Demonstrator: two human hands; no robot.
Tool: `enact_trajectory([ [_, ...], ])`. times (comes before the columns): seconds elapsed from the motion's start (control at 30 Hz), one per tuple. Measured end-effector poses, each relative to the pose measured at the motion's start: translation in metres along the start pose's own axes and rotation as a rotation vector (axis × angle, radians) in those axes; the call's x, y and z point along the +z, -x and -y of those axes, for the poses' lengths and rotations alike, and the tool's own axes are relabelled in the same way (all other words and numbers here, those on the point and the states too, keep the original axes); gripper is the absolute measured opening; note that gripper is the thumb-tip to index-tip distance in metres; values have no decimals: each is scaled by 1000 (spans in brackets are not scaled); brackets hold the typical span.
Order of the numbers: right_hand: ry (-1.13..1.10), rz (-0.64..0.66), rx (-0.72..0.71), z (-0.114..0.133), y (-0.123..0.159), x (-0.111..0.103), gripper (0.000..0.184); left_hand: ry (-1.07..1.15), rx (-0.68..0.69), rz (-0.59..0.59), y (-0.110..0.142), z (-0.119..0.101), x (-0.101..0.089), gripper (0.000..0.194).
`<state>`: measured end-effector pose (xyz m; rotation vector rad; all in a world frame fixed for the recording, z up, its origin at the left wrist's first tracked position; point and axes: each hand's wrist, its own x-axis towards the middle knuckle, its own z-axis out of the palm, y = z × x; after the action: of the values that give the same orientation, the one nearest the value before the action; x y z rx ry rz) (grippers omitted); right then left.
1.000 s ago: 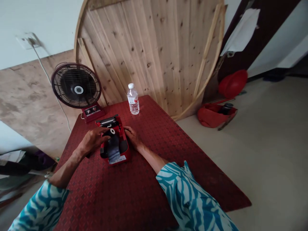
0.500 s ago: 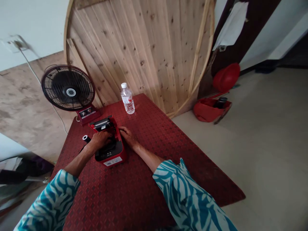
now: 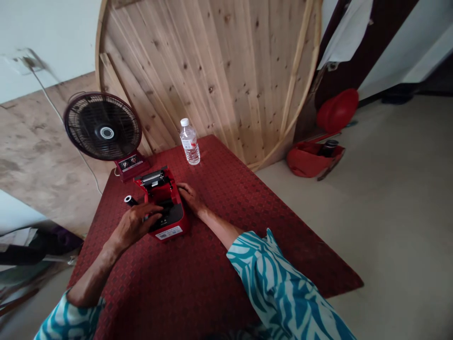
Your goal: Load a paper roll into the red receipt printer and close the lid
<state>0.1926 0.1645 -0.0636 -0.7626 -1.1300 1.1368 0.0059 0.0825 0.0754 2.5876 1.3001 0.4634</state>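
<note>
A small red printer with a black top stands on the red table, its lid tipped open at the back. My left hand rests with fingers spread on the printer's front left corner and holds nothing. My right hand grips the printer's right side. A black roll with a white core lies on the table just left of the printer, a little beyond my left hand.
A red table fan stands at the table's far left corner, a clear water bottle at the far edge. A round wooden tabletop leans on the wall behind. A red helmet and red bag lie on the floor to the right.
A second ago my left hand held the black roll over the printer. The roll now lies on the table to the left, and my left hand has drawn back to the printer's front.
</note>
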Motion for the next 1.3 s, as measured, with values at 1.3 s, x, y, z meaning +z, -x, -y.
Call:
enact_trajectory([
  [1.3,206,34,-146,28,3,3,27,-206,170,-554,47,-23,74,27],
])
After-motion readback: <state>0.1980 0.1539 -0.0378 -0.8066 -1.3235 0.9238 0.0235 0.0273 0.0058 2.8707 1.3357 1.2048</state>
